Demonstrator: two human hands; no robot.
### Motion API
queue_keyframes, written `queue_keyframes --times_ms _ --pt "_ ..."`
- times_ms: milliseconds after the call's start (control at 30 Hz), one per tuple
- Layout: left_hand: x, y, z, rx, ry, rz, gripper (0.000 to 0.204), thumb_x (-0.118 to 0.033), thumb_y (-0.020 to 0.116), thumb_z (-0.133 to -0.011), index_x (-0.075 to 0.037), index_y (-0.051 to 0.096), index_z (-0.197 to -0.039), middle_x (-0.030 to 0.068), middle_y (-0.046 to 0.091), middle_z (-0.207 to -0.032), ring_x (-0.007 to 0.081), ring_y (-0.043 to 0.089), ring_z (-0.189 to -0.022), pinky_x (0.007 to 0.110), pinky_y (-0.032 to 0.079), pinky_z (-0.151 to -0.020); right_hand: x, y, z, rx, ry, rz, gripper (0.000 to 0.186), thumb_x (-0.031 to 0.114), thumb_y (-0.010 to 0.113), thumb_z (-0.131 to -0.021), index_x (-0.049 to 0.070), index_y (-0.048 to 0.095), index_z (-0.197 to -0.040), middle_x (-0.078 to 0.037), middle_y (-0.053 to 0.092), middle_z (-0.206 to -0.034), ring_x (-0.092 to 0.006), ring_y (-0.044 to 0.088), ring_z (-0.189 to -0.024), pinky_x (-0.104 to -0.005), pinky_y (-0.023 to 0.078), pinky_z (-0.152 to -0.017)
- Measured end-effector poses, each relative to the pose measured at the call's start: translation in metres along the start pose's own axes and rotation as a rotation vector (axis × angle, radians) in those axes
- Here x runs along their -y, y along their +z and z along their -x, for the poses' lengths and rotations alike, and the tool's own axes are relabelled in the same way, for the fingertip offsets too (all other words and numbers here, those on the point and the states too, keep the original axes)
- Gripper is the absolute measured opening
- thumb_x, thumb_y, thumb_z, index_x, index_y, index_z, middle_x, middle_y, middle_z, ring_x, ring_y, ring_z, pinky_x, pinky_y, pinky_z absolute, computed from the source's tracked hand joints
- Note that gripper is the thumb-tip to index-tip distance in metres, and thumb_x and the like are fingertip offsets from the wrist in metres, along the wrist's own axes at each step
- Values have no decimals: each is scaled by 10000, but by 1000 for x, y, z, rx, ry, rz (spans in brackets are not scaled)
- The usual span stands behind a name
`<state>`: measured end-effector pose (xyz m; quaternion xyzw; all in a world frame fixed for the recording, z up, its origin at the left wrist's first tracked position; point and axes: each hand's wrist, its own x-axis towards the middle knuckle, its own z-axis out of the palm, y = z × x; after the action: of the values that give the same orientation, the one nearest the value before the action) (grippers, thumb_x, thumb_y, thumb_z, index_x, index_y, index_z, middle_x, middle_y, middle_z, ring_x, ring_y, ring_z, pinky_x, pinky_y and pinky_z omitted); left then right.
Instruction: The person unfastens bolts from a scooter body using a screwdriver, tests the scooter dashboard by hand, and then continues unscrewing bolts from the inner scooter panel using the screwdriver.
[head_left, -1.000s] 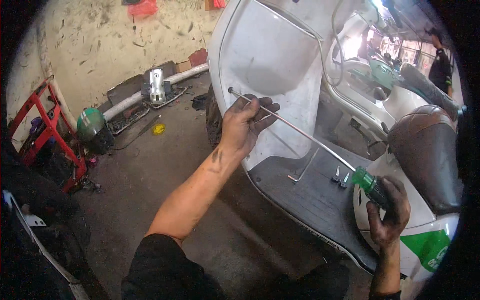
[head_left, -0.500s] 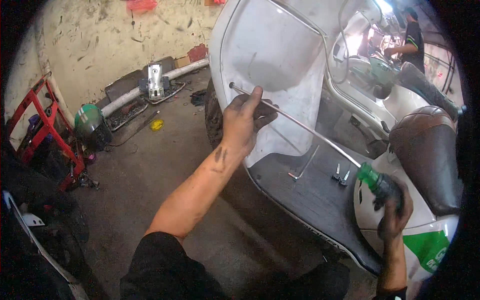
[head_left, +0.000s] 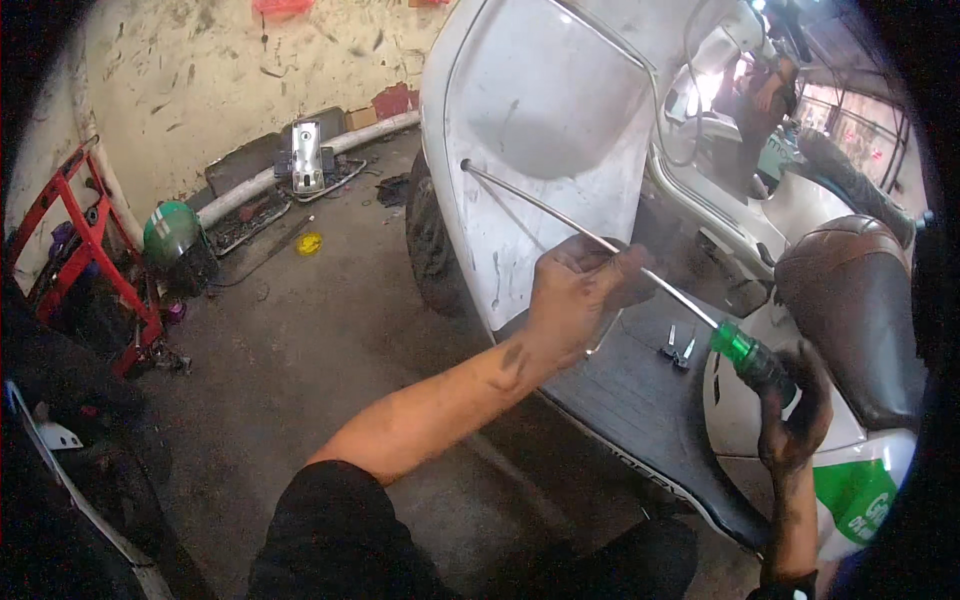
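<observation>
A long screwdriver point(head_left: 540, 204) reaches from my right side to a hole in the white leg shield point(head_left: 545, 120) of a scooter, its tip at the hole. My right hand point(head_left: 800, 405) is closed around the green and black handle point(head_left: 745, 352). Midway along the shaft, my left hand point(head_left: 585, 300) pinches the metal between thumb and fingers. Below lies the black footboard point(head_left: 640, 400), where a small black part with two metal prongs point(head_left: 680, 350) rests. An L-shaped metal rod there is mostly hidden behind my left hand.
The brown scooter seat point(head_left: 850, 300) rises at the right. Along the far wall are a green helmet point(head_left: 175, 240), a metal plate point(head_left: 306, 160) and a white pipe point(head_left: 240, 200). A red metal frame point(head_left: 95, 235) stands at the left. Another person point(head_left: 765, 110) is at the upper right.
My left hand has slid back along the shaft from near the hole to its middle. The screwdriver stays at the hole. The other person has shifted left and lower.
</observation>
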<state>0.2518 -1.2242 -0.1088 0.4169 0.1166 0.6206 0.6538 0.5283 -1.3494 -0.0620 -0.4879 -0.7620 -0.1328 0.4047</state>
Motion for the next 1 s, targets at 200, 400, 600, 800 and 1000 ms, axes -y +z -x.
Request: queue_keyframes --times_ms 200,400,600,800,1000 --pt "-1 -2 7 30 17 181 268 -133 606 -959 16 549 -1173 157 664 -1126 286 663 -1029 413 557 -915 -9 4 -5 117 264 -68 357 259 568 -936 5 531 -1183 -210 603 -1057 -195 611 -877 -325 496 -686" --pt "-3 -7 5 -30 -21 139 235 -131 592 -967 16 552 -1146 163 662 -1115 274 664 -1010 411 561 -906 1 -5 -3 6 -388 218 500 269 679 -814 -22 555 -1201 -237 580 -1008 -362 574 -940 -423 476 -814" --pt "-2 -7 -1 82 49 171 391 -170 549 -991 10 427 -1315 227 575 -1275 330 606 -1154 423 542 -947 19 -9 -30 244 1148 -804 606 527 516 -930 -55 624 -1060 -113 597 -752 -256 587 -657 -345 478 -643" --pt "2 -13 -6 38 54 52 435 -215 539 -997 18 397 -1335 225 587 -1252 350 614 -1139 456 528 -977 4 -2 -18 37 -180 158 568 468 492 -952 -61 601 -1128 -184 587 -1050 -327 597 -863 -420 454 -887" --pt "3 -18 -7 31 37 46 455 -284 549 -992 20 425 -1308 216 612 -1197 322 637 -1097 447 537 -960 -16 -9 -15 332 784 -676 489 283 611 -913 -52 512 -1254 -199 609 -1066 -302 603 -921 -408 470 -804"
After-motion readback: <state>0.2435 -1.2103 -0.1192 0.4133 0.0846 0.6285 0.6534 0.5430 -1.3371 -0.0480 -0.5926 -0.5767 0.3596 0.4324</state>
